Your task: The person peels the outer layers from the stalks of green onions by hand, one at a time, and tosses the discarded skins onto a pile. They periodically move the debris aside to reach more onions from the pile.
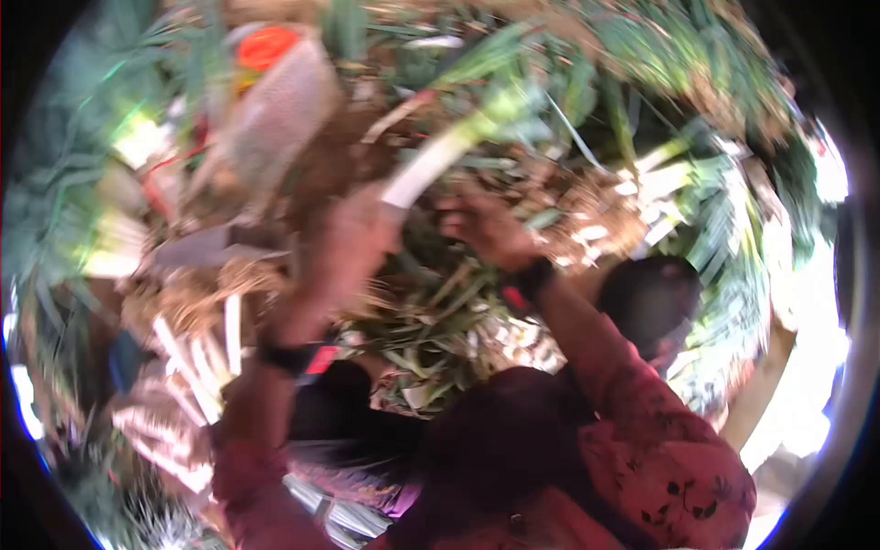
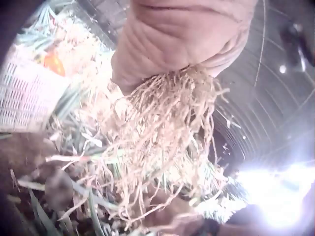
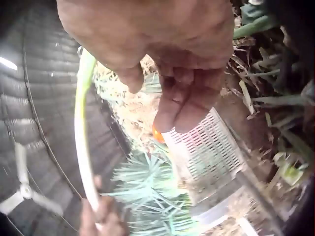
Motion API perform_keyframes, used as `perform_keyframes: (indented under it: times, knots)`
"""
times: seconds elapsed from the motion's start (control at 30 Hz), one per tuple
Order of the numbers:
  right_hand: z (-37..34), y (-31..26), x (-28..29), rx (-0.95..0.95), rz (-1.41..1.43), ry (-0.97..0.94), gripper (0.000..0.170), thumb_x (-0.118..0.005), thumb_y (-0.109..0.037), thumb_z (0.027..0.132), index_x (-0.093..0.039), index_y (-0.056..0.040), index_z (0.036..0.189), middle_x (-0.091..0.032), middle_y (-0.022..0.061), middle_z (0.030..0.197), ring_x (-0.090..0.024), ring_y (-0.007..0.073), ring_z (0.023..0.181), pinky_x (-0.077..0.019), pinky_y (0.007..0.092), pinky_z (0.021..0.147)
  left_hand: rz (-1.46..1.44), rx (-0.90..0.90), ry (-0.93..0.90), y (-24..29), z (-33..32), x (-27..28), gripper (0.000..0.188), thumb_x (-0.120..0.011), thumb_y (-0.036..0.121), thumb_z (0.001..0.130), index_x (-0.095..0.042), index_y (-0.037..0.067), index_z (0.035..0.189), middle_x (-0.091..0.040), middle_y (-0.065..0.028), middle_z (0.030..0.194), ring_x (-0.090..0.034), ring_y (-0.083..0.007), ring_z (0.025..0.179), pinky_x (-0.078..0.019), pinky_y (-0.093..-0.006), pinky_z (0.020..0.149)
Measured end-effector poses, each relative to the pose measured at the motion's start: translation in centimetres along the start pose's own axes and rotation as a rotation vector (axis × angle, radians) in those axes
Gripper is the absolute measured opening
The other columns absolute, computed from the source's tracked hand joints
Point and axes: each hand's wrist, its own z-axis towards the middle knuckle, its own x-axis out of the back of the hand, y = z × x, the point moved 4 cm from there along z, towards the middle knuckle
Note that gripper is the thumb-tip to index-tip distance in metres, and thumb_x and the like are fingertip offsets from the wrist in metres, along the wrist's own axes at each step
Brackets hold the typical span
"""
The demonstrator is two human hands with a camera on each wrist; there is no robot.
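A leek with a white stem and green top is gripped at its root end by my left hand, blurred in the head view. In the left wrist view, a tuft of pale roots hangs out of the left hand. My right hand is just to the right of the leek's stem, with loosely bent fingers and nothing between them. The right wrist view shows the stem rising from the left hand, apart from the right hand.
A white plastic basket with an orange thing near its top stands at the back left. White-stemmed leeks with roots lie at left. Leaf trimmings cover the ground between the arms. More leeks are piled on the right.
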Motion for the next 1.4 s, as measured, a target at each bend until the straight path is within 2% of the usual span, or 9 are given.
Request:
perform_keyframes:
  times: [0.23, 0.33, 0.43, 0.5, 0.6, 0.8, 0.93, 1.07, 1.4]
  knots:
    - [4.6, 4.9, 11.9, -0.123, -0.43, 0.597, 0.028, -0.055, -0.02, 0.093, -0.056, 0.0002, 0.113, -0.066, 0.01, 0.083, -0.063, 0.0188, 0.065, -0.0544, 0.0331, 0.06, -0.084, -0.163, 0.655, -3.6, 7.2, 22.9, 0.047, -0.059, 0.03, 0.092, -0.052, 0.007, 0.132, -0.061, -0.0032, 0.111, -0.059, -0.0141, 0.092, -0.0485, -0.0257, 0.076]
    - [5.1, 0.6, 19.1, 0.094, -0.731, 0.87, 0.02, -0.054, -0.018, 0.091, -0.061, -0.0001, 0.094, -0.064, 0.0092, 0.073, -0.061, 0.0177, 0.063, -0.0498, 0.0336, 0.058, 1.056, -0.41, 0.632, -7.8, 8.4, 32.3, 0.05, -0.056, 0.03, 0.093, -0.047, 0.006, 0.136, -0.053, -0.008, 0.131, -0.053, -0.0216, 0.116, -0.0448, -0.0317, 0.094]
    - [4.5, -5.4, 24.0, 0.334, -1.282, 1.177, 0.018, -0.053, -0.017, 0.09, -0.058, -0.0005, 0.086, -0.062, 0.0156, 0.071, -0.058, 0.0292, 0.06, -0.0448, 0.041, 0.056, 1.117, 0.073, 0.56, -10.0, 9.5, 34.2, 0.053, -0.051, -0.001, 0.09, -0.036, -0.002, 0.14, -0.035, -0.0181, 0.146, -0.039, -0.0294, 0.13, -0.0306, -0.0325, 0.109]
    - [3.9, -8.7, 28.8, 0.42, -1.475, 1.277, 0.016, -0.052, -0.017, 0.088, -0.054, -0.0009, 0.092, -0.06, 0.0218, 0.083, -0.059, 0.0369, 0.077, -0.0469, 0.0449, 0.066, 0.167, -0.166, 0.523, -19.6, 9.4, 40.5, 0.046, -0.045, 0.03, 0.098, -0.044, 0.011, 0.14, -0.042, -0.0091, 0.142, -0.043, -0.0204, 0.128, -0.035, -0.0358, 0.104]
    - [2.6, -12.4, 33.5, 0.298, -1.781, 1.479, 0.025, -0.059, -0.021, 0.082, -0.058, 0.0024, 0.091, -0.064, 0.0239, 0.086, -0.061, 0.0422, 0.085, -0.0475, 0.0489, 0.073, 0.914, -0.43, 0.398, -22.8, 9.3, 40.7, 0.045, -0.041, 0.029, 0.099, -0.044, 0.01, 0.139, -0.041, -0.0096, 0.144, -0.039, -0.0214, 0.132, -0.03, -0.038, 0.108]
    - [3.6, -11.8, 38.3, -0.429, -1.593, 1.461, 0.047, -0.06, -0.041, 0.083, -0.062, 0.0017, 0.101, -0.066, 0.0211, 0.102, -0.065, 0.0359, 0.097, -0.0513, 0.0459, 0.082, 0.036, 0.019, 0.506, -13.8, 8.5, 22.2, 0.04, -0.043, 0.022, 0.098, -0.048, 0.002, 0.133, -0.047, -0.0098, 0.137, -0.043, -0.0183, 0.128, -0.0331, -0.0358, 0.108]
    - [8.8, -5.7, 33.4, -0.685, -1.672, 0.975, 0.054, -0.058, -0.052, 0.082, -0.065, -0.0029, 0.102, -0.068, 0.0143, 0.094, -0.068, 0.0249, 0.088, -0.0561, 0.0371, 0.071, 0.032, 0.085, 0.555, -9.3, 7.9, 17.2, 0.038, -0.042, 0.019, 0.098, -0.05, -0.001, 0.129, -0.051, -0.0102, 0.132, -0.047, -0.0178, 0.124, -0.0382, -0.0361, 0.105]
    - [14.6, 6.9, 21.1, -0.025, -0.948, 0.91, 0.032, -0.068, -0.029, 0.079, -0.064, 0.0029, 0.08, -0.066, 0.0162, 0.078, -0.063, 0.0216, 0.069, -0.0509, 0.0367, 0.061, 0.124, -0.044, 0.367, -5.7, 6.8, 13.0, 0.035, -0.043, 0.016, 0.097, -0.054, -0.003, 0.124, -0.054, -0.0112, 0.127, -0.052, -0.0189, 0.118, -0.0448, -0.0326, 0.098]
    - [2.4, 11.3, -6.6, -0.385, 0.451, 0.337, 0.019, -0.064, -0.02, 0.089, -0.056, -0.0049, 0.095, -0.057, 0.0032, 0.076, -0.055, 0.0131, 0.068, -0.0479, 0.0304, 0.06, -0.08, -0.041, 0.084, 3.3, -1.0, 5.3, 0.028, -0.051, 0.016, 0.095, -0.059, -0.003, 0.113, -0.066, -0.0128, 0.103, -0.064, -0.0194, 0.094, -0.0494, -0.0302, 0.084]
